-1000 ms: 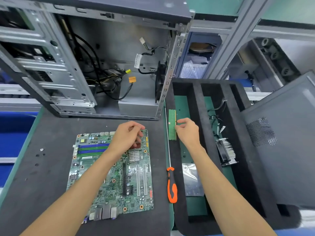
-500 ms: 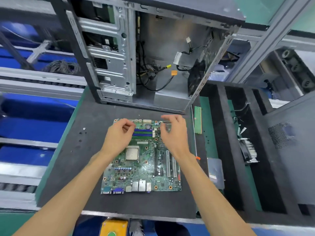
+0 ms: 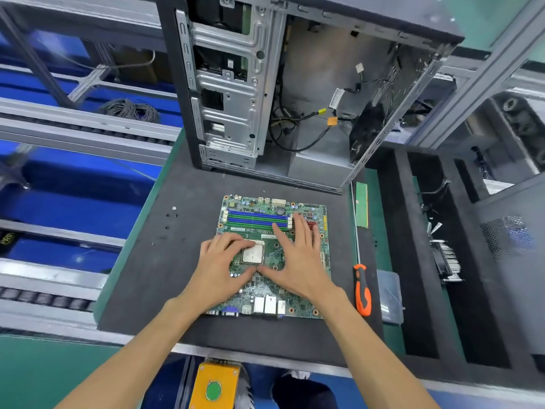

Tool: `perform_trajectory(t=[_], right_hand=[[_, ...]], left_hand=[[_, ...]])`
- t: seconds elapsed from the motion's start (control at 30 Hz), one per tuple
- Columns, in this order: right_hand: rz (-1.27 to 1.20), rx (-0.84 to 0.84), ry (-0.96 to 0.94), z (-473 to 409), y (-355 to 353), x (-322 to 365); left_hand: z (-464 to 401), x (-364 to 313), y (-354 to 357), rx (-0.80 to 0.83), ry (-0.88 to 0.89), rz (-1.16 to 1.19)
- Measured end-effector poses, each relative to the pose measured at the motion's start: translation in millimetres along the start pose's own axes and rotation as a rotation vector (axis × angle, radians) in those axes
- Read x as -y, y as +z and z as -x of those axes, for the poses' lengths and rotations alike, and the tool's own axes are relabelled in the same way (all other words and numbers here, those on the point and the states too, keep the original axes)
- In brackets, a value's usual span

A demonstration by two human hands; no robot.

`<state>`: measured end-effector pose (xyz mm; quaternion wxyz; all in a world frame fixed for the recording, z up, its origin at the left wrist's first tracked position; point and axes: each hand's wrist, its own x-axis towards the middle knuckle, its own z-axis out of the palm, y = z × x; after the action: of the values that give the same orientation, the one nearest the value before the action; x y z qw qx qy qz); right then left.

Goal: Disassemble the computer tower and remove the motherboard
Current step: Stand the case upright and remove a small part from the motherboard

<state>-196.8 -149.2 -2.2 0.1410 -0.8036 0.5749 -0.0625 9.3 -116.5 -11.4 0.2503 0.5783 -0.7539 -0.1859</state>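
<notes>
Green and flat, the motherboard point(image 3: 272, 255) lies out of the case on a dark foam mat point(image 3: 165, 261), just in front of the open computer tower point(image 3: 295, 93). The left hand point(image 3: 219, 268) rests on the board with fingers curled over the left edge of the silver CPU point(image 3: 253, 253); whether it actually grips the chip I cannot tell. The right hand point(image 3: 298, 261) lies flat with straight, spread fingers reaching toward the blue RAM slots point(image 3: 256, 217). An orange-handled screwdriver point(image 3: 362, 289) lies just right of the board, and a loose RAM stick point(image 3: 362, 205) sits in the foam tray point(image 3: 392, 261) beyond it
</notes>
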Motion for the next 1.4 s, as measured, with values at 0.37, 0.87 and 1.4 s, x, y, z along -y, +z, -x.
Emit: perform_trajectory(t=[0.37,0.87,1.4], right_hand=[[-0.240,-0.198,0.049,2.2,-1.5,14.9],[-0.355,-0.374,0.150,-16.4,-1.0,8.1],[-0.406,-0.355,0.029,-10.7,-4.6,6.8]], left_hand=[[2.3,-1.0,6.9,-0.038,-0.031,-0.003],[-16.9,1.1,-9.0,0.103,0.120,-0.173],[-27.7,-5.3,-18.7,0.091,0.097,0.011]])
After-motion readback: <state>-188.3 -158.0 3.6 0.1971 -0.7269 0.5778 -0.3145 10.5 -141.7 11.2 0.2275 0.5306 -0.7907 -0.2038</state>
